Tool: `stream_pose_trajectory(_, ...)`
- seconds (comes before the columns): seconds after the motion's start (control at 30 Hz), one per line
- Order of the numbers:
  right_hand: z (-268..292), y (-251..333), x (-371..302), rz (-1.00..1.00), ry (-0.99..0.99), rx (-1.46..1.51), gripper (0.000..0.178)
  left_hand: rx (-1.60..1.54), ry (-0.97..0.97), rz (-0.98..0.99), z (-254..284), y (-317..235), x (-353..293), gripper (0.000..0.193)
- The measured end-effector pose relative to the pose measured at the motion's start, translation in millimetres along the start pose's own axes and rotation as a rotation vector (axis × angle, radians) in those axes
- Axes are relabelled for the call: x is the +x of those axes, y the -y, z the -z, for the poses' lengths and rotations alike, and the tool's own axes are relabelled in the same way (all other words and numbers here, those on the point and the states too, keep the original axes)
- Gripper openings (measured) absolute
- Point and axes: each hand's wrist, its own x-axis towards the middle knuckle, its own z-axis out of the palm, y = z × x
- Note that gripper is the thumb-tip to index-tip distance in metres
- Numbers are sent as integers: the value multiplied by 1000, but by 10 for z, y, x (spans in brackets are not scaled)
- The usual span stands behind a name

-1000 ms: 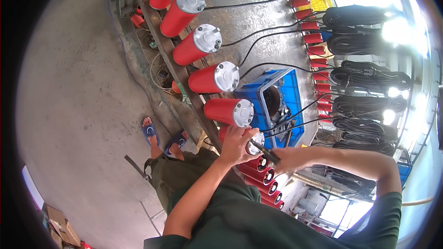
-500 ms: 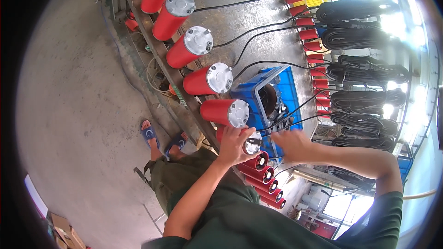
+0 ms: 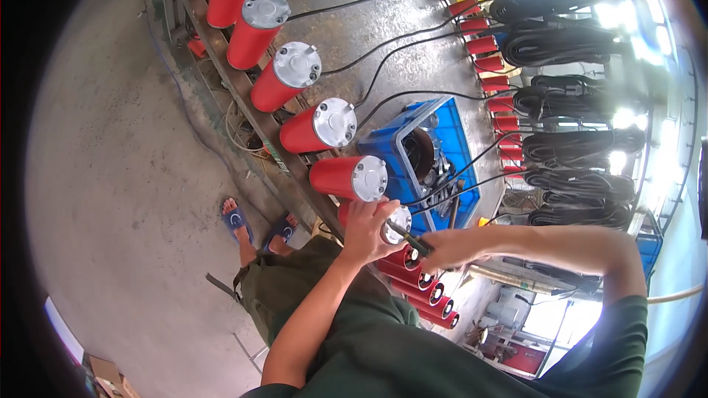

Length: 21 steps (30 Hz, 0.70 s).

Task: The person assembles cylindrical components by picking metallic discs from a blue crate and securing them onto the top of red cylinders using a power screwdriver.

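Note:
My left hand wraps round the upper end of a red cylinder with a silver metal cap, fingers over its side. In my right hand is a screwdriver with a dark handle, its shaft pointing down and left to the cap's face. Whether the tip sits in a screw is too small to tell. Next to it stands another capped red cylinder. Just below my hands, several red cylinders without caps show their inner parts.
A blue crate with metal parts stands on the metal bench beyond my hands. More capped red cylinders line the bench edge. Black cables cross to red pieces and hanging coiled cable bundles at the right.
My right hand has come lower and nearer to my left, bringing the screwdriver against the cap. A dark piece seen on the cap earlier no longer shows there. The view has shifted slightly.

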Motion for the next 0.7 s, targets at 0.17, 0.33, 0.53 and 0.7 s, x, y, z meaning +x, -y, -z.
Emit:
stream_pose_trajectory(0.17, 18, -139, 57, 218, -959, -1464, 35, 1, -13, -46, 0, 11, -3, 85)
stream_pose_trajectory(0.33, 60, -148, 180, -95, 206, 461, 31, 1, -18, -44, -10, 21, 2, 84)
stream_pose_trajectory(0.53, 3, -29, 2, 97, -810, -1225, 26, -13, -18, -40, -33, 14, -34, 85)
stream_pose_trajectory(0.7, -116, 35, -53, -22, -299, -543, 24, 9, 3, -2, -26, 16, -44, 83)
